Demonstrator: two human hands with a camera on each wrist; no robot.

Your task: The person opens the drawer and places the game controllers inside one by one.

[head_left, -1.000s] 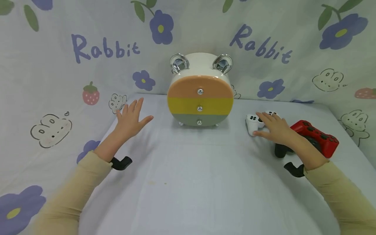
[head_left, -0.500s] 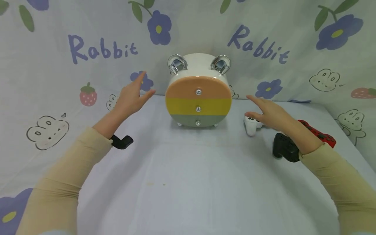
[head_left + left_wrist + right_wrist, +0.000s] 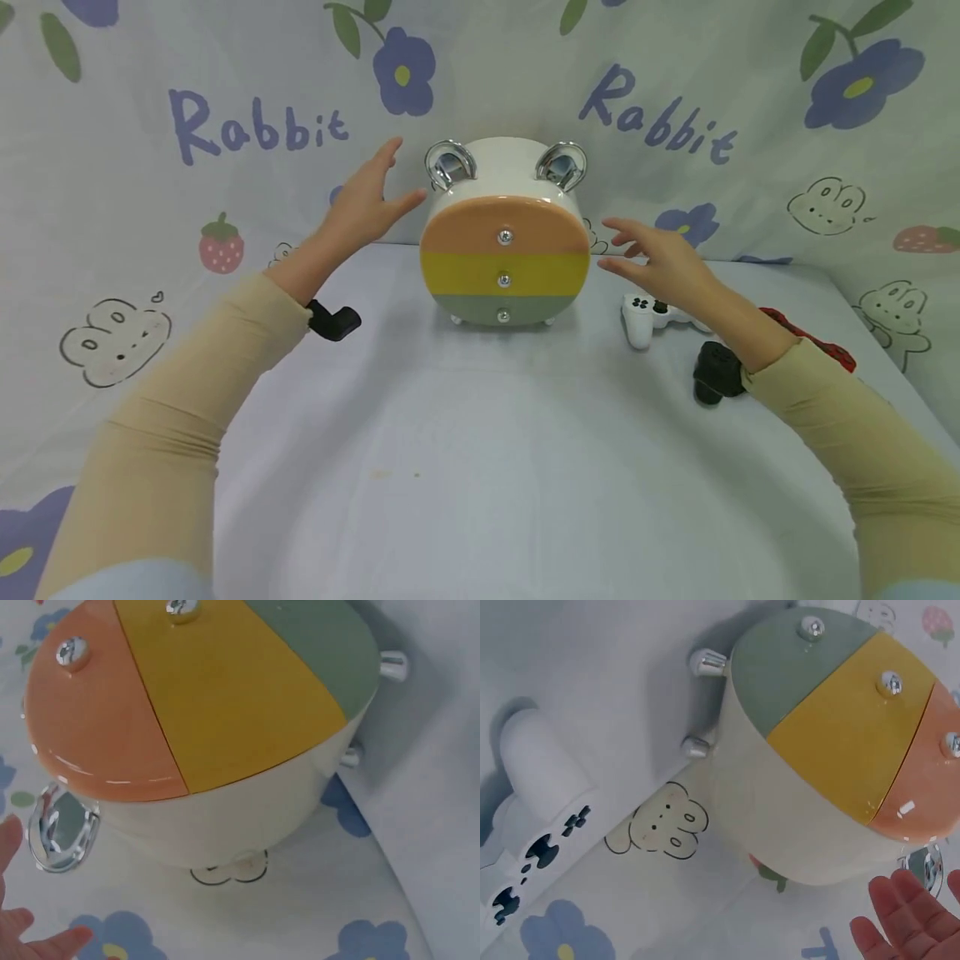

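A small white drawer box (image 3: 504, 171) with chrome ear-like loops on top stands at the back of the table. Its front carries an orange drawer (image 3: 465, 225), a yellow drawer (image 3: 457, 273) and a green drawer (image 3: 468, 307), each with a silver knob. My left hand (image 3: 366, 204) is raised at the box's left side, thumb and fingers spread, nearest the left loop (image 3: 64, 829). On the other side, my right hand (image 3: 660, 258) hovers beside the box with fingers slightly bent and parted. Both hands hold nothing. All drawers are closed.
Right of the box lie a white game controller (image 3: 639, 323), a black game controller (image 3: 716, 371) and a red game controller (image 3: 813, 340), the last two partly hidden by my right arm. A printed rabbit-and-flower cloth (image 3: 285, 50) hangs behind the white table (image 3: 495, 467).
Both hands have risen and moved inward toward the sides of the drawer box. My right hand has left its place over the white controller. Box and controllers stay put.
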